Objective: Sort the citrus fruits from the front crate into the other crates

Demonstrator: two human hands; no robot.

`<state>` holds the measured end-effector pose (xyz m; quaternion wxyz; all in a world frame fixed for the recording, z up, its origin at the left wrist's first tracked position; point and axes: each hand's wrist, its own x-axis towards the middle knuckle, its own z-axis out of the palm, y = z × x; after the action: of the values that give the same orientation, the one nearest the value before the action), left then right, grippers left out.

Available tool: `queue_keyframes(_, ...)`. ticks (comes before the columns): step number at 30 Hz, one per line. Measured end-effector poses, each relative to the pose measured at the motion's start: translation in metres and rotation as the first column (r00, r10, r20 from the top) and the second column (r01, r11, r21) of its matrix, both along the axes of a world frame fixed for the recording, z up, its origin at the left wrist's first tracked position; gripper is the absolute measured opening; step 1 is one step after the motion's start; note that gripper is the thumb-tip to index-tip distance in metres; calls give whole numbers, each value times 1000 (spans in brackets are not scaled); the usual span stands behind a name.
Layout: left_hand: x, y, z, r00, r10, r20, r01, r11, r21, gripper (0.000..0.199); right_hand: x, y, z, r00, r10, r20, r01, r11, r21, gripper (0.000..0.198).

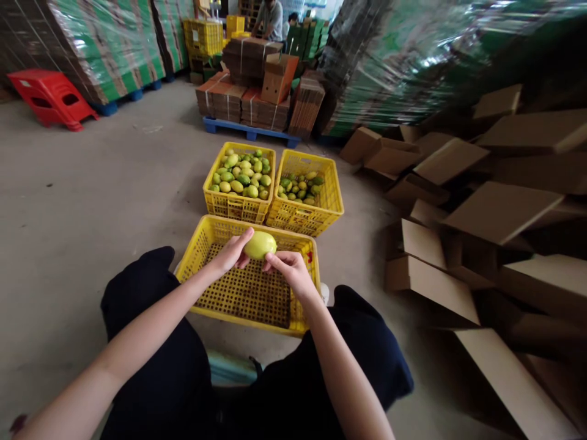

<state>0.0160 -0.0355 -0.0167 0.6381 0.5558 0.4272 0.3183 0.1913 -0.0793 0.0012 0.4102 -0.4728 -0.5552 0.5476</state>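
Below both forearms, behind the hands: dark trousers (156, 348). Holds a yellow-green lemon (260, 245) up between both hands. With left hand (233, 252), grasps the left end, thumb along the upper side, fingers curled below. With right hand (291, 267), pinches the lower right edge, thumb in front; cannot tell exact placement of the fingers behind, nor firmness of grip. Looks light, easily a one-hand load. Probably firm, with a fairly stiff rind; unlikely to squash in a normal grip, but likely to bruise if dropped or dug with nails. Shows a slight shine, so maybe a bit slick; likely to roll in a loose pinch, given the rounded shape. Best taken around the fat middle, thumb opposite fingers; at the ends, good for turning, less secure for carrying. Directly under the hands: open yellow crate (243, 296), slotted walls, perforated floor. Just beyond, slightly left: fuller crate (236, 206), heaped with green and yellow lemons. Just beyond, slightly right: less-full crate (298, 215), similar fruit. Well right of right hand: jumbled cardboard boxes (499, 211). Farther ahead: blue pallet (250, 131) under flattened cardboard (224, 95). Far left of left hand: red stool (52, 98). Farthest, straight ahead: co-worker (271, 21), partly hidden
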Motion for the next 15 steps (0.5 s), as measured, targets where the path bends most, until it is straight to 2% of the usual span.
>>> queue_keyframes(4, -1, 2, -4, 991, 125, -43, -127, 991, -52, 65, 4, 2, -1, 989, 30, 147, -39, 997, 61, 51)
queue_keyframes(7, 1, 3, -3, 989, 146, -29, -148, 978, -144, 59, 9, 4, -2, 962, 0, 273, -27, 995, 95, 48)
queue_keyframes(10, 4, 2, 1, 990, 143, -11, -142, 963, -230, 58, 9, 3, -3, 966, 11, 257, -45, 991, 128, 44)
queue_keyframes(15, 4, 0, 1, 996, 88, -8, -87, 962, -260, 66, 0, -1, -8, 975, 33, 221, -62, 990, 127, 60)
